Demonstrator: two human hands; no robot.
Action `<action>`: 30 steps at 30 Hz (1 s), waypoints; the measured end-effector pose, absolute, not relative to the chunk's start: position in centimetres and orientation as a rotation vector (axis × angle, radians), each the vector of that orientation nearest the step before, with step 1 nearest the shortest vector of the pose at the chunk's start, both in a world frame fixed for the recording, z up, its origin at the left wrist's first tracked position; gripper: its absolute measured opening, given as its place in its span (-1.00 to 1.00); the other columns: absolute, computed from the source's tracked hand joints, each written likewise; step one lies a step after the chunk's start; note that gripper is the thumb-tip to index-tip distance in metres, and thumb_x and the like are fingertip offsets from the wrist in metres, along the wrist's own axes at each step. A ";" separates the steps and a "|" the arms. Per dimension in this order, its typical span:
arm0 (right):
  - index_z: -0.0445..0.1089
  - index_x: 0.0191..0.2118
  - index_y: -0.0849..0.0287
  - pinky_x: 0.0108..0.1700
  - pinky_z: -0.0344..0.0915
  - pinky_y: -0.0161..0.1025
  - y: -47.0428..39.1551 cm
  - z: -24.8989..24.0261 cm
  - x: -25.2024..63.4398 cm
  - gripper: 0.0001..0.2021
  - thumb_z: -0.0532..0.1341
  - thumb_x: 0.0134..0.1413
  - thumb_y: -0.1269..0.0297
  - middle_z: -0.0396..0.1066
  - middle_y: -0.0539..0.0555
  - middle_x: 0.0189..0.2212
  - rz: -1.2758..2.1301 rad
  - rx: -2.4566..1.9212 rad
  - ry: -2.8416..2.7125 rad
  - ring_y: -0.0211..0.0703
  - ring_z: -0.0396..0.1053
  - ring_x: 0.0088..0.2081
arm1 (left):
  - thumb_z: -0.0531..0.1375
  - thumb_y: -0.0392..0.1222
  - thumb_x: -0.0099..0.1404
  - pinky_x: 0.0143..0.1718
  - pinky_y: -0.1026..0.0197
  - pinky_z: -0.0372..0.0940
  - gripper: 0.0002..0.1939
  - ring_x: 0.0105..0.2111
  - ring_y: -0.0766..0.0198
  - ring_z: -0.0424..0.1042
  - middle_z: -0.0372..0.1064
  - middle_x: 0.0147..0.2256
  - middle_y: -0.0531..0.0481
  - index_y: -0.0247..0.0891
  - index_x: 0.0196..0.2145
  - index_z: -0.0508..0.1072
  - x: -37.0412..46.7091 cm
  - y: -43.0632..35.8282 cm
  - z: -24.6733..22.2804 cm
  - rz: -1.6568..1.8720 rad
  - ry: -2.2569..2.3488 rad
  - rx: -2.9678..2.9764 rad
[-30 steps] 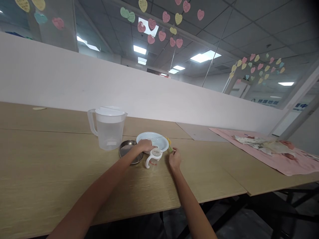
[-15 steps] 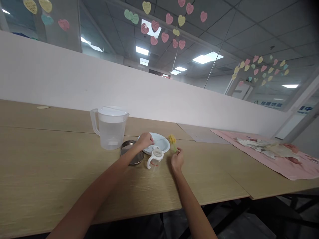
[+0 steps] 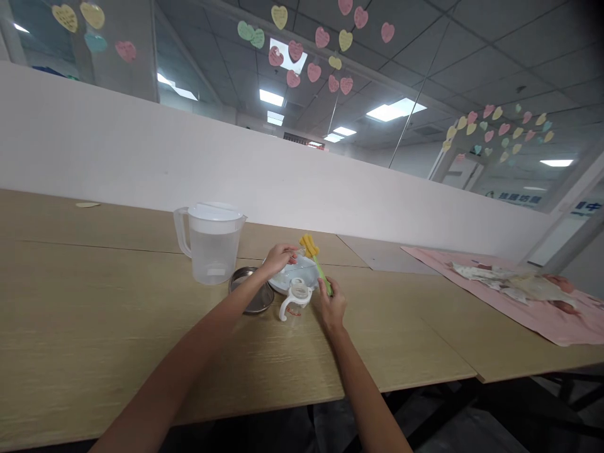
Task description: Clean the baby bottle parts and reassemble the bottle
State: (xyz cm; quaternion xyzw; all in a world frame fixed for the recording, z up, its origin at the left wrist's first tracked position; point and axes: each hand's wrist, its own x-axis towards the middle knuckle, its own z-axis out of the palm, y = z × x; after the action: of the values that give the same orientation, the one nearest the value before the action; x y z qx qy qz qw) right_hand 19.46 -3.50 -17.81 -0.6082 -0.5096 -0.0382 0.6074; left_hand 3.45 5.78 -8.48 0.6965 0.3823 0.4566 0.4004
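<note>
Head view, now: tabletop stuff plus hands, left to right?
Pale flat piece → lidded pitcher → metal dish → white-handled clear container → right hand → pink cloth. Left hand, white bowl and yellow-headed brush overlap others; left out.

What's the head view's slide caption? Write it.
Left hand holding a small clear item, right hand a green-handled yellow-headed brush, near a round pale-blue bowl.
</note>
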 end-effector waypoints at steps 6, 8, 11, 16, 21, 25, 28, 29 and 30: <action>0.46 -0.19 0.25 -0.38 0.23 -0.29 -3.7 -18.0 19.2 -0.46 -0.01 0.16 -0.15 0.50 0.17 -0.39 -0.255 -1.346 -1.259 -0.17 0.37 -0.47 | 0.23 -0.27 0.14 -0.48 0.36 0.27 -0.90 -0.59 0.40 0.36 0.39 -0.55 0.05 -0.37 -0.38 0.47 3.1 5.5 -7.9 1.208 0.871 1.684; 0.46 -0.19 0.26 -0.38 0.25 -0.29 -3.6 -18.2 19.1 -0.47 -0.01 0.18 -0.13 0.50 0.19 -0.39 -0.311 -1.318 -1.272 -0.18 0.38 -0.47 | 0.21 -0.19 0.18 -0.48 0.35 0.27 -0.85 -0.59 0.40 0.35 0.35 -0.59 0.06 -0.35 -0.45 0.43 3.2 5.3 -7.5 1.221 0.827 1.662; 0.47 -0.19 0.27 -0.39 0.26 -0.29 -3.4 -18.7 19.0 -0.48 -0.01 0.20 -0.10 0.50 0.21 -0.41 -0.386 -1.272 -1.326 -0.17 0.40 -0.48 | 0.09 -0.02 0.28 -0.48 0.33 0.27 -0.66 -0.61 0.40 0.32 0.30 -0.62 0.07 -0.31 -0.54 0.35 3.4 4.9 -6.9 1.274 0.789 1.623; 0.46 -0.20 0.28 -0.40 0.25 -0.29 -3.5 -18.8 18.6 -0.48 -0.03 0.22 -0.08 0.48 0.19 -0.47 -0.425 -1.295 -1.327 -0.17 0.39 -0.49 | 0.00 0.09 0.30 -0.52 0.31 0.19 -0.52 -0.65 0.37 0.29 0.25 -0.70 0.08 -0.27 -0.65 0.30 3.1 4.1 -6.2 1.393 0.959 1.746; 0.41 -0.17 0.25 -0.37 0.22 -0.29 -3.8 -18.3 18.6 -0.47 -0.10 0.23 -0.09 0.47 0.16 -0.42 -0.352 -1.418 -1.244 -0.15 0.39 -0.43 | -0.04 0.01 0.32 -0.47 0.31 0.21 -0.57 -0.56 0.33 0.35 0.35 -0.61 0.03 -0.29 -0.53 0.39 2.9 3.9 -5.8 1.439 1.006 1.820; 0.39 -0.14 0.25 -0.34 0.20 -0.29 -3.8 -18.1 18.7 -0.45 -0.15 0.24 -0.09 0.46 0.18 -0.36 -0.339 -1.463 -1.215 -0.14 0.38 -0.36 | 0.09 -0.15 0.24 -0.32 0.30 0.28 -0.79 -0.37 0.29 0.44 0.48 -0.41 -0.03 -0.32 -0.38 0.46 3.1 3.7 -5.5 1.404 0.924 1.867; 0.39 -0.12 0.24 -0.33 0.17 -0.29 -3.7 -18.1 18.8 -0.45 -0.18 0.25 -0.07 0.45 0.16 -0.37 -0.310 -1.495 -1.262 -0.14 0.36 -0.36 | 0.13 -0.21 0.21 -0.26 0.29 0.30 -0.82 -0.31 0.26 0.45 0.51 -0.33 -0.06 -0.33 -0.32 0.49 2.7 3.1 -4.8 1.329 0.860 1.930; 0.39 -0.12 0.23 -0.34 0.16 -0.29 -3.7 -18.1 18.8 -0.45 -0.19 0.25 -0.06 0.45 0.15 -0.37 -0.301 -1.508 -1.264 -0.14 0.35 -0.36 | 0.13 -0.19 0.22 -0.26 0.28 0.29 -0.80 -0.32 0.25 0.46 0.52 -0.32 -0.07 -0.32 -0.31 0.50 2.4 2.8 -4.4 1.306 0.867 1.984; 0.39 -0.12 0.22 -0.34 0.15 -0.29 -3.7 -18.0 18.9 -0.45 -0.19 0.25 -0.06 0.45 0.14 -0.37 -0.294 -1.521 -1.254 -0.15 0.34 -0.36 | 0.12 -0.17 0.23 -0.27 0.27 0.29 -0.78 -0.32 0.24 0.45 0.52 -0.32 -0.07 -0.32 -0.30 0.52 1.9 2.5 -3.9 1.292 0.893 2.059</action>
State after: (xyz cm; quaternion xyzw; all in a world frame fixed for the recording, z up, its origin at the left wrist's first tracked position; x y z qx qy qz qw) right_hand 18.87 -3.68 -18.05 -0.6407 -0.5283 -0.1238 0.5432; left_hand 1.92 2.54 -3.94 0.7649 0.3318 0.4800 0.2727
